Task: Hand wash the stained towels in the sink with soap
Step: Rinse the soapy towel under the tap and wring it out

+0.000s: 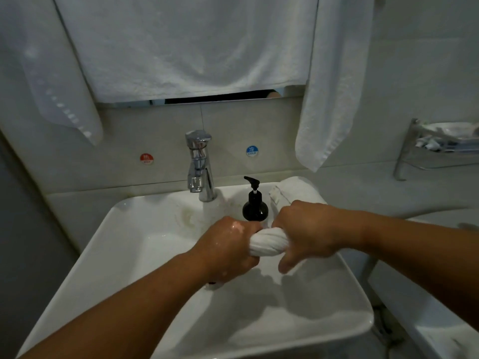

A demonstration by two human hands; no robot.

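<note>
**A bathroom, seen from the washbasin**

I am standing in a bathroom. Before me is a white rectangular sink point(124, 203) with a chrome tap point(199, 164) at its back edge and a black pump bottle point(255, 203) just beside the tap. On the pale tiled wall point(272, 125) behind, a red hot sticker point(146, 158) and a blue cold sticker point(251, 151) flank the tap. White towels point(181, 47) hang over the mirror point(220, 97) above. A metal wall rack point(420, 151) on my right holds small blurred items.

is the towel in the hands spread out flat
No, the towel is twisted into a tight roll, gripped at its ends by the left hand and the right hand above the sink.
</note>
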